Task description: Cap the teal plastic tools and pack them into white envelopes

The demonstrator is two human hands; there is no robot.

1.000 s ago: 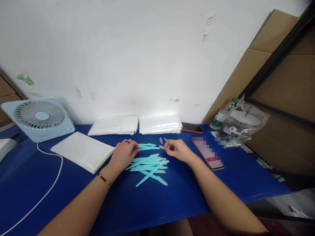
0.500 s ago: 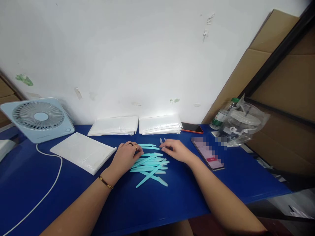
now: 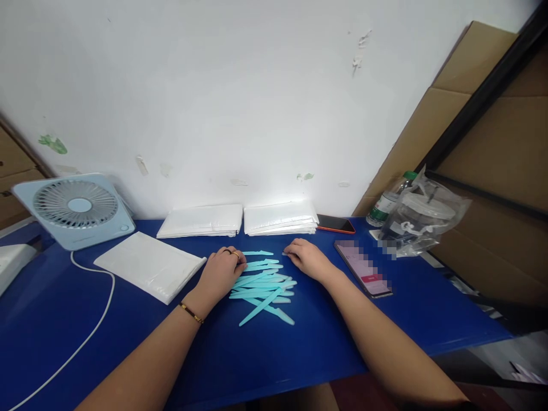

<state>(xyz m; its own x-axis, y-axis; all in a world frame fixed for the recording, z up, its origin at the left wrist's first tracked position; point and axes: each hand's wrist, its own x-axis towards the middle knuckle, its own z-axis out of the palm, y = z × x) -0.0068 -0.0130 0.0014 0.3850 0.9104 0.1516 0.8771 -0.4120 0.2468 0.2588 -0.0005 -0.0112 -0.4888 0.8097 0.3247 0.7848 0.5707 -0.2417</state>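
Note:
A loose pile of several teal plastic sticks lies on the blue table. My left hand, with rings and a gold bracelet, rests at the pile's left end. Its fingers are closed on the end of one teal stick. My right hand lies just right of the pile's far end. Its fingertips pinch a small clear cap against the table. One more teal stick lies apart, between the two hands at the far side.
Two stacks of white packets lie along the wall, with a third to the left. A small fan with a white cable stands far left. Two phones, a bottle and a clear bag sit right.
My right hand has moved from the pile's upper right end toward the far side, down onto a clear cap. My left hand has shifted slightly right along the sticks. The camera has tilted a little.

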